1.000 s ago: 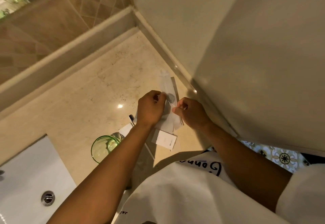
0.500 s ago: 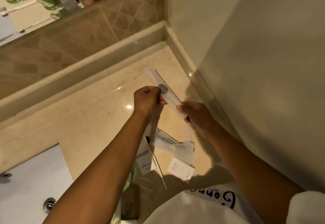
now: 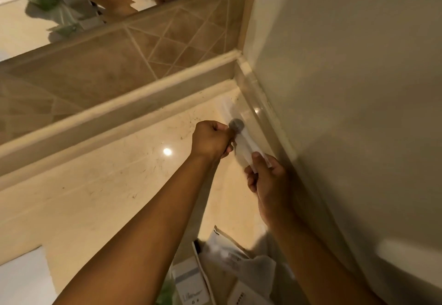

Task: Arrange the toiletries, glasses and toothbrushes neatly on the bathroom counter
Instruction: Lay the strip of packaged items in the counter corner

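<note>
Both hands hold one long clear toiletry packet (image 3: 241, 134) with a dark round mark near its middle. It lies slanted along the right wall, just above the beige marble counter (image 3: 114, 180). My left hand (image 3: 211, 139) pinches the packet's middle. My right hand (image 3: 267, 176) grips its near end. Whether the packet touches the counter is unclear. Several other white sachets and small boxes (image 3: 229, 264) lie in a loose heap at the near counter edge. A bit of green glass (image 3: 166, 292) peeks out under my left forearm.
A raised ledge and brown tiled backsplash (image 3: 134, 65) run behind the counter, with a mirror (image 3: 59, 5) above. A plain wall (image 3: 346, 89) closes the right side. The white sink basin's (image 3: 21, 278) corner shows at lower left.
Both hands carried the clear packet away from the heap of sachets toward the far right corner by the wall. The view tilted up, so the mirror now shows.
</note>
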`<state>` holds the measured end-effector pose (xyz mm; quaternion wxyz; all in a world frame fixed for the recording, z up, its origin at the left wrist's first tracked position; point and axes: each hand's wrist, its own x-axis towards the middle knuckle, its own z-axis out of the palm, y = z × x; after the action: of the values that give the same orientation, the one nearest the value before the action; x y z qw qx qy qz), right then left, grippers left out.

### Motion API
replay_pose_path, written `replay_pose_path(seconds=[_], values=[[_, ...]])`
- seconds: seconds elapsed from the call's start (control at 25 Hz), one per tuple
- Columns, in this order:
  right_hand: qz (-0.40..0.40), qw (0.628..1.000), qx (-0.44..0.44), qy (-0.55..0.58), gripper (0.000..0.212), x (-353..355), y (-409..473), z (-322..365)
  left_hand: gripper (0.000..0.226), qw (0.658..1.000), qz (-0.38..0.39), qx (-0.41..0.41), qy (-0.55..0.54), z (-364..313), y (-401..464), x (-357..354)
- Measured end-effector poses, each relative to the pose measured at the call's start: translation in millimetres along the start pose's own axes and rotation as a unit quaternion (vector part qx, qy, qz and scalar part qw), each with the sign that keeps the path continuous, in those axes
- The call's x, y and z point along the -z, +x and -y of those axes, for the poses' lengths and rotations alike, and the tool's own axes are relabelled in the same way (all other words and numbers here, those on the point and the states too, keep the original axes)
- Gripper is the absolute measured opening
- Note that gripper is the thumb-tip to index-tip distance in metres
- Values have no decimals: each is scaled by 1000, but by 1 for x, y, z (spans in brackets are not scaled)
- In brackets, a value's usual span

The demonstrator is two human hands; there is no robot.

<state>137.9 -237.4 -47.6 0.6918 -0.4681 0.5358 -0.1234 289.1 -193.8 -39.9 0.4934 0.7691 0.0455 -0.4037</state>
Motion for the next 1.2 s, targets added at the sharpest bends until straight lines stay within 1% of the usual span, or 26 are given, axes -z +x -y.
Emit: replay_pose_path(seconds=[0.08, 0.12, 0.2, 0.24, 0.28, 0.32, 0.36, 0.4, 0.44, 0.48, 0.52, 0.64, 0.76, 0.92, 1.12, 1.2], values=[[1, 997, 48, -57, 17, -1, 0, -4, 29, 998, -25, -32, 40, 2, 12, 1], [-5, 994, 60, -86, 15, 2, -1, -8, 30, 993, -38, -64, 92, 4, 15, 2], [-24, 990, 72, -120, 32, 10, -8, -19, 24, 965, -57, -139, 217, 12, 15, 3], [-27, 987, 89, -133, 36, 14, -11, -24, 21, 944, -67, -173, 273, 18, 13, 3], [-21, 980, 121, -159, 34, 18, -15, -26, 19, 920, -85, -209, 321, 23, 10, 4], [-10, 963, 167, -209, 28, 19, -17, -27, 18, 892, -109, -250, 360, 29, 7, 4], [-3, 936, 218, -277, 25, 18, -17, -25, 18, 860, -132, -299, 391, 34, 6, 6], [-1, 899, 266, -348, 27, 17, -16, -24, 18, 828, -147, -352, 412, 38, 6, 6], [-3, 862, 300, -408, 30, 14, -14, -22, 23, 798, -150, -398, 427, 43, 8, 7], [-3, 832, 316, -456, 32, 10, -12, -20, 31, 775, -141, -426, 444, 46, 9, 8], [-1, 808, 322, -492, 37, 6, -11, -19, 41, 763, -121, -433, 465, 50, 11, 9], [13, 761, 321, -563, 56, -2, -11, -22, 62, 752, -57, -386, 531, 52, 15, 9], [22, 738, 298, -605, 69, -7, -12, -26, 74, 750, -36, -345, 562, 49, 21, 7], [29, 738, 265, -620, 77, -12, -9, -28, 76, 737, -28, -363, 569, 42, 30, 5], [17, 755, 261, -601, 74, -14, -2, -23, 76, 749, -20, -372, 548, 37, 38, -1], [13, 756, 258, -601, 75, -16, -1, -23, 75, 752, -20, -372, 544, 37, 40, -3]])
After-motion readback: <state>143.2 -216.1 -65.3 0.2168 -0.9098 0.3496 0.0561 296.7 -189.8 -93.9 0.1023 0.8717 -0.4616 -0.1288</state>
